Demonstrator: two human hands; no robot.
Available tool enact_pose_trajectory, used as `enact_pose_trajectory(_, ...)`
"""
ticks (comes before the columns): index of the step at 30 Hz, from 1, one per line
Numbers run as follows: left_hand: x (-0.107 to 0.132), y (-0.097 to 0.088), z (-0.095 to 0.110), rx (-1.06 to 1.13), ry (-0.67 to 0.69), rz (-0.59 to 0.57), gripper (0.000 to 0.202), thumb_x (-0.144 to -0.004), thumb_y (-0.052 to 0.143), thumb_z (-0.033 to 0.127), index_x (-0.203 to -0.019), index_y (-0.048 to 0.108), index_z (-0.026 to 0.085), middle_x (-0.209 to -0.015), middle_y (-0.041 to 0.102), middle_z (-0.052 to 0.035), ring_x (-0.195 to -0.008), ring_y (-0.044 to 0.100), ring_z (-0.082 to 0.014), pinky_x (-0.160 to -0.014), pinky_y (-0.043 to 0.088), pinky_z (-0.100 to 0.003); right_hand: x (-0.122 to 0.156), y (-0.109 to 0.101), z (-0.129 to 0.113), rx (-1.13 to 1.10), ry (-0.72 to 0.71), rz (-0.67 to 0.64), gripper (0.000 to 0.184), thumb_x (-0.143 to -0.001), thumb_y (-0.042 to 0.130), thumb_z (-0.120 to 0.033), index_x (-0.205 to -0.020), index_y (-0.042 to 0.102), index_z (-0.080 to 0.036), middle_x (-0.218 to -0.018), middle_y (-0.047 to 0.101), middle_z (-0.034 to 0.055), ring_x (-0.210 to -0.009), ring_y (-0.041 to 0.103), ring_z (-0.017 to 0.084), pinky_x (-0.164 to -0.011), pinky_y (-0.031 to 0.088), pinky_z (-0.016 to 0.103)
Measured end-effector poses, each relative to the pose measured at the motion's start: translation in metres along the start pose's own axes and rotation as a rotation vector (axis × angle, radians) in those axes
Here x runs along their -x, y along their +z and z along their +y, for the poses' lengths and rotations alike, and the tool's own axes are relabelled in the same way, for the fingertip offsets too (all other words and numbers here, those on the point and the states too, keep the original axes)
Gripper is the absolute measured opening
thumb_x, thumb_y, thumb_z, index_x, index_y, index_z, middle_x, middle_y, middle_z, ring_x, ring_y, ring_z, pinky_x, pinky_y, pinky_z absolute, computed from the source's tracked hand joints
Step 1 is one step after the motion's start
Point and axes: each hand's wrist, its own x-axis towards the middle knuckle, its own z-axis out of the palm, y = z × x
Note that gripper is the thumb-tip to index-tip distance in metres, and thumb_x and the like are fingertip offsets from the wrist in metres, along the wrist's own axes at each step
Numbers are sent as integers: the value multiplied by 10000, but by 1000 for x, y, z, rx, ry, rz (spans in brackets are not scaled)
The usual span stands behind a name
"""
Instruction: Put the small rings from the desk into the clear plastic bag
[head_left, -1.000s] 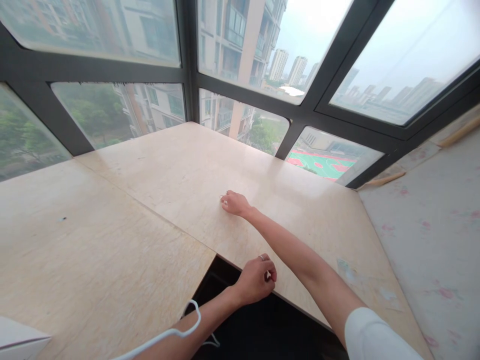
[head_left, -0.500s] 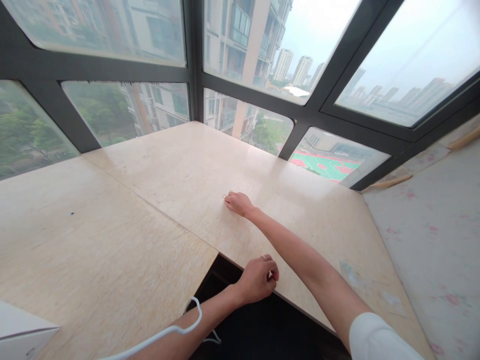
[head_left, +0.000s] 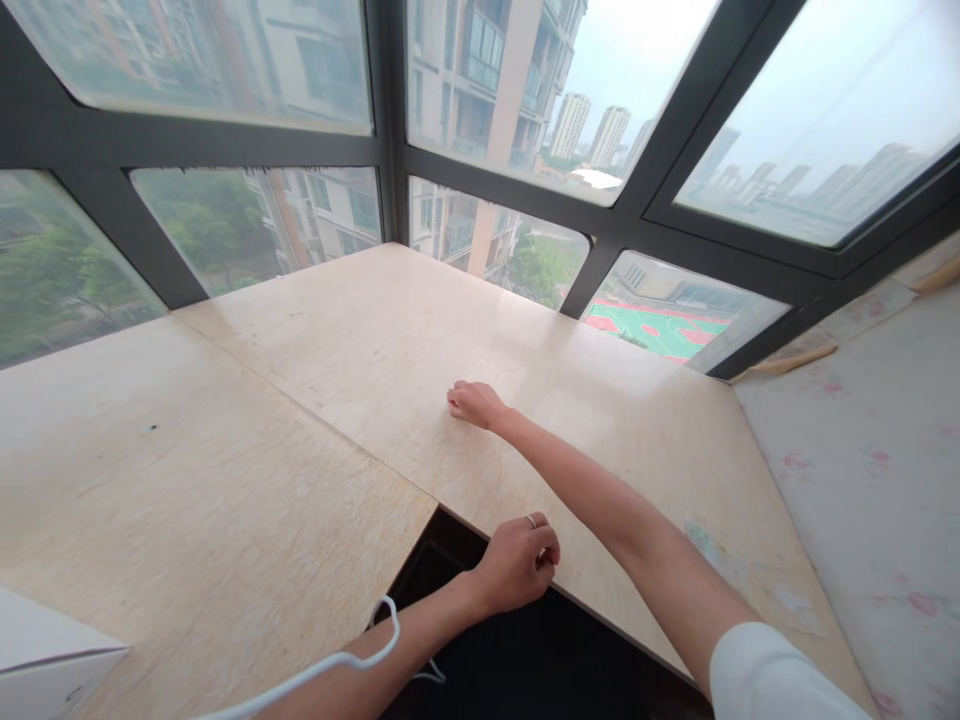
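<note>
At the far left, a white box (head_left: 52, 634) with flat sides stands on the tabletop (head_left: 225, 480), which is glossy, beige and veined like marble. A smooth white cable (head_left: 330, 662) bends over the left forearm. In the middle, the right hand (head_left: 476, 404) is low at the tabletop, fingers curled together; the thin pale loop that showed at its fingertips half a second ago is no longer visible. I judge it is hidden by the fingers, but cannot tell if they clamp it. Slightly right and nearer, the left hand (head_left: 517, 562), with a shiny metal ring (head_left: 531, 521), is loosely curled beside the edge; whether it holds anything, I cannot tell.
</note>
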Motion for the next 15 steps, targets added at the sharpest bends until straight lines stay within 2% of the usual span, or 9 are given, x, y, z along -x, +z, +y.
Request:
enact_pose_trajectory(4,-1,0,-2,13,22,18,189,-593,502,7,-688,553,162,-729,529,0,-612,454,-100,-563,330,-207,14,2,3,-281,91,152,116,-799,526,-160,-710,601,-149,-764,626,42,-741,578,154,-640,401,238)
enact_pose_trajectory(7,-2,-1,-3,29,32,37,187,-586,504,2,-677,552,158,-717,527,-2,-614,464,-102,-565,337,-207,33,-1,4,-505,160,239,165,-824,479,-249,-760,589,-144,-681,591,8,-608,535,116,-557,396,220)
enact_pose_trajectory(12,-1,-3,0,93,36,51,179,-586,502,-4,-658,557,151,-692,515,7,-564,449,-83,-539,336,-199,84,-15,8,-783,248,337,257,-827,499,-395,-778,581,-156,-547,483,-48,-477,416,86,-477,342,216)
enact_pose_trajectory(15,-1,-4,2,146,58,40,162,-607,509,5,-648,573,148,-710,541,5,-546,441,-71,-535,345,-195,121,-25,13,-1096,318,374,235,-769,612,-392,-748,597,-158,-493,448,-68,-450,362,73,-469,294,218)
